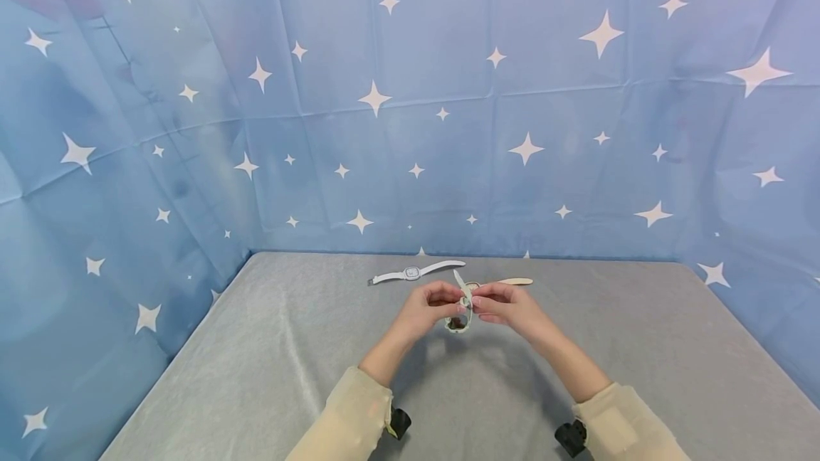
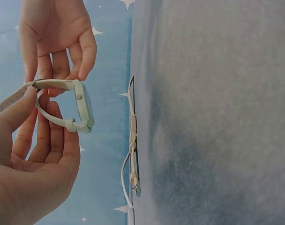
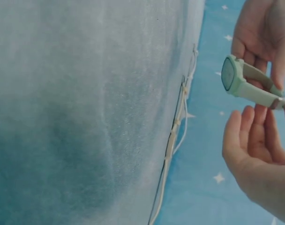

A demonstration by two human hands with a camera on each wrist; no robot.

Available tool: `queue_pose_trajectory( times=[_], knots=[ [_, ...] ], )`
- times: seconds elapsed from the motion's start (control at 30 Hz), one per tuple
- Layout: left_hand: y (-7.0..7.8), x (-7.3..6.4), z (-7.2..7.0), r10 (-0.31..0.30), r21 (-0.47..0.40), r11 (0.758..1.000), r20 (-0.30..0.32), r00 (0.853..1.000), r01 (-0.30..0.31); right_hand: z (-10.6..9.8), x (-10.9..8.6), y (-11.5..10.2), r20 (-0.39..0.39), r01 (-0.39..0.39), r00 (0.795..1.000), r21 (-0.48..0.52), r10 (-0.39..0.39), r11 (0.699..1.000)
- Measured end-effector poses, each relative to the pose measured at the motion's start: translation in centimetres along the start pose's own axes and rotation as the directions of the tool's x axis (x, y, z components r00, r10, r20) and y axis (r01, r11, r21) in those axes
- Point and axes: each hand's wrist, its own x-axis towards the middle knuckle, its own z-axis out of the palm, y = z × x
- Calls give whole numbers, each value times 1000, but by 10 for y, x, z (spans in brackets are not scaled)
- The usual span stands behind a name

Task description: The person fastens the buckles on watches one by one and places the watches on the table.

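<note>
Aloft, watch, btwn L hand, R hand

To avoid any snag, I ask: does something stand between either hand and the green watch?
Nothing visible: left hand and right hand pinch the pale green watch by its strap. The white watch lies beyond, on the table.

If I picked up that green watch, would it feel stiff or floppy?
Likely a bit of both. The green watch has a strap curved into a loop, so that part probably flexes; its case looks rigid. It may feel light, since the left hand merely pinches the strap.
</note>
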Motion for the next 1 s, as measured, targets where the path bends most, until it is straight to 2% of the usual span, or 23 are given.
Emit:
queue_pose_trajectory(
  times=[0.1, 0.43, 1.0],
  knots=[
    [0, -1, 1, 11, 5, 1000, 9, 1000, -11, -1, -1, 2, 22, -35, 999, 41, 34, 999],
    [3, 0, -1, 49, 25, 998, 35, 998, -50, -2, 3, 2, 92, -72, 994, 112, 62, 991],
    [12, 2, -14, 41, 60, 997, 26, 999, -42, -3, 12, -12, 144, -112, 984, 30, 106, 993]
  ],
)
